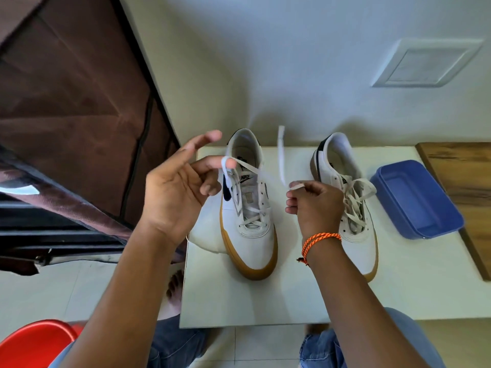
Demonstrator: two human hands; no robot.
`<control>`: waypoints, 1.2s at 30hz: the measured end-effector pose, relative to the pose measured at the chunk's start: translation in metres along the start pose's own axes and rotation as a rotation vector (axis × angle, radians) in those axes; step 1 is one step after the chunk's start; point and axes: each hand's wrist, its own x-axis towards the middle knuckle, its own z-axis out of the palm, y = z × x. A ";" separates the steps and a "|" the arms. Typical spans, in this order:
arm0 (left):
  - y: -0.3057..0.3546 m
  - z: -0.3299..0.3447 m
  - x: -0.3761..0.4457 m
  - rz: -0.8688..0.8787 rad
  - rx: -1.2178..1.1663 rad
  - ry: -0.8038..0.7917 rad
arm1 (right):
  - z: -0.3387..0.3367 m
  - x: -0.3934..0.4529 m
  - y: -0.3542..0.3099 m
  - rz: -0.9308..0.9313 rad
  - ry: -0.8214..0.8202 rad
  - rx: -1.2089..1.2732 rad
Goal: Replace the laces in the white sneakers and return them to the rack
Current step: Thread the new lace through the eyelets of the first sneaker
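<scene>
On the worktop (265, 301), the left sneaker (248, 208) points toward the person. Its lace (247, 166) stretches crosswise between both hands: left hand (180, 187) hooks one end, right hand (313, 205) pinches the other.

Left hand (175, 193): bare, no ring or band showing
Left forearm: bare up to the frame's lower edge, no sleeve in view
Right hand (316, 205): bare, no ring showing
Right wrist: orange braided cord bracelet (320, 241) wound twice round, with a small dark knot and short frayed tail on its inner side
Right forearm: bare, no sleeve in view
Legs: blue denim jeans (322, 349), faded and worn at the right knee
Feet: bare toes (175, 285) at the bench's left edge
</scene>
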 end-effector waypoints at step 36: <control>-0.032 0.015 0.005 0.123 0.867 -0.063 | 0.003 -0.013 -0.018 -0.145 -0.617 0.059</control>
